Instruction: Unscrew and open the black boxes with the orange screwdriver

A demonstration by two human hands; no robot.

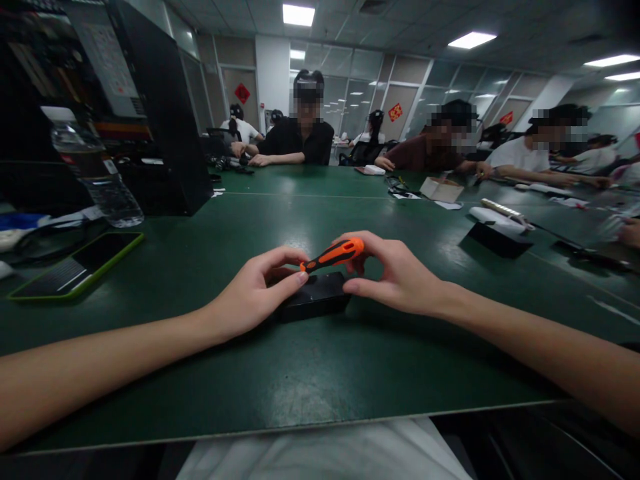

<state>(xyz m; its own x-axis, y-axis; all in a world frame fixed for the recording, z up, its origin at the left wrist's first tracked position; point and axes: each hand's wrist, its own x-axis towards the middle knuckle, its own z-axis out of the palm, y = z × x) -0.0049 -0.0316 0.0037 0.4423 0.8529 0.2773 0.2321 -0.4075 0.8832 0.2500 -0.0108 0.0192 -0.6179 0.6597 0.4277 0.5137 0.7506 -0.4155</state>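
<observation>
A screwdriver [335,254] with an orange and black handle lies slanted above a small black box [320,297] on the green table. My left hand [265,280] is closed, its thumb and index finger at the screwdriver's lower-left end. That thumb also lies over the box's left part. The screwdriver's shaft and tip are hidden. At the right end of the box is my right hand [395,273], its thumb reaching the box's edge. Its other fingers bend behind the handle's upper end, with a gap between them and the thumb.
On the left are a phone [77,267] in a green case, a water bottle [95,167] and an open computer case [165,120]. Another black box [495,241] and a small carton [442,189] stand to the right. Several people sit around the table [280,380].
</observation>
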